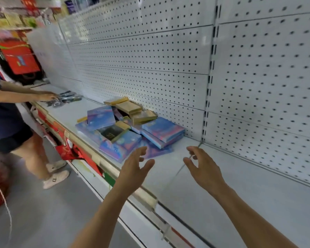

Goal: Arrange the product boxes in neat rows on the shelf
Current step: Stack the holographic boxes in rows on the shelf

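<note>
The boxes [127, 126] lie in a loose heap on the white shelf [240, 185], up against the pegboard back wall [150, 59], to the far left of both hands. Blue ones sit at the near and right edges of the heap, gold ones at the far side, and one dark box [112, 133] rests on top near the middle; they point every way, so the heap has no common long axis.

The left hand [135, 169] is the nearer: its fingertips hang just short of the nearest blue box [120, 145], which lies flat at the shelf's front edge, tilted relative to that edge. The right hand [202, 167] hovers over bare shelf to the right of the heap, farther from any box. Both hands are empty, fingers spread and loosely bent, palms turned toward each other with a gap between them.

A reach forward and left looks like what a first grasp needs, probably on that nearest blue box.

Far left, another person's hand [47, 96] rests on dark packets [68, 98] on the same shelf.
</note>
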`<state>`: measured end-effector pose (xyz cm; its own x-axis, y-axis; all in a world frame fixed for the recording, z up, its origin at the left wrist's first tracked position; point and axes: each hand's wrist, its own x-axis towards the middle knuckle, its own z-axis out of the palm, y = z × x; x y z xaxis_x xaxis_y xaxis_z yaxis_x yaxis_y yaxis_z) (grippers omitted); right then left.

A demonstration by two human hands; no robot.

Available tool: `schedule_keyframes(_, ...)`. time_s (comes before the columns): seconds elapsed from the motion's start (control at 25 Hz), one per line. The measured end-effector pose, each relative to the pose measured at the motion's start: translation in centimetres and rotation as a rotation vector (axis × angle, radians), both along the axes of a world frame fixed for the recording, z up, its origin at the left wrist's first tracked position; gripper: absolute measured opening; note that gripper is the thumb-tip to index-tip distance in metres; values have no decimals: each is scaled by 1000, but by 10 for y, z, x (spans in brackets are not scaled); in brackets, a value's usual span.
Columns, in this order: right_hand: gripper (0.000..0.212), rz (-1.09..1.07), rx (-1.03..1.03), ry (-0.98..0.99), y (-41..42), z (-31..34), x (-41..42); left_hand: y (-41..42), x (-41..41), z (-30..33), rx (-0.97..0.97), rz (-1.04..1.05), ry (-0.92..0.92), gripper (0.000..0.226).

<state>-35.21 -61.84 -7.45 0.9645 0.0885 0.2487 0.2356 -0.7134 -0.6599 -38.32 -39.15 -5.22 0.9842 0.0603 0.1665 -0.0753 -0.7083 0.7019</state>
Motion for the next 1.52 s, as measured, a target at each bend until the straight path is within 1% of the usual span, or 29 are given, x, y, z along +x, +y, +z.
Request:
schedule_keyframes(0.12,36,-12,-13,83,25,-10,58,21,61,-3,-154,27,103,49)
schedule_keyframes(0.2,36,-8,-21,120,35,-14,88,26,89,-6,-200,28,175,48)
schedule_keyframes(0.36,39,-10,35,212,60,-27,143,34,139,-16,-296,50,313,38)
schedule_keyframes(0.44,45,-36,13,215,70,-30,162,34,166,-24,-404,108,386,33)
schedule_keyframes(0.52,58,-39,-107,212,80,-36,176,33,190,-34,-565,184,467,23)
schedule_keyframes(0.6,71,-36,-249,251,86,-39,186,29,210,-44,-772,254,556,23)
schedule_keyframes(0.68,72,-46,-368,267,89,-39,194,23,225,-47,-964,298,623,26)
schedule_keyframes(0.72,72,-51,-443,247,90,-37,199,21,232,-49,-1015,308,644,28)
schedule_keyframes(0.84,71,44,-798,113,92,-30,210,14,241,-52,-1055,305,656,31)
schedule_keyframes(0.92,67,105,-1010,-63,99,-29,210,13,241,-52,-1066,292,646,29)
schedule_keyframes(0.96,67,90,-1074,-118,103,-28,208,14,241,-50,-1062,283,637,28)
schedule_keyframes(1.0,63,35,-1063,-146,103,-24,206,17,240,-48,-1052,276,620,28)
schedule_keyframes(1.04,52,-28,-965,-128,100,-17,204,21,239,-46,-1031,266,601,29)
schedule_keyframes(1.12,28,-149,-672,-23,85,-1,198,33,236,-42,-959,231,590,31)
schedule_keyframes(1.2,18,-313,-334,-38,67,12,188,50,229,-41,-883,182,593,29)
schedule_keyframes(1.28,15,-455,14,-53,48,24,173,67,221,-40,-834,115,562,25)
schedule_keyframes(1.36,11,-539,259,-7,32,34,152,79,212,-35,-811,32,521,19)
schedule_keyframes(1.44,13,-599,374,42,17,40,127,85,206,-30,-763,-21,481,12)
schedule_keyframes(1.52,26,-658,450,49,5,41,99,82,201,-30,-668,-77,428,11)
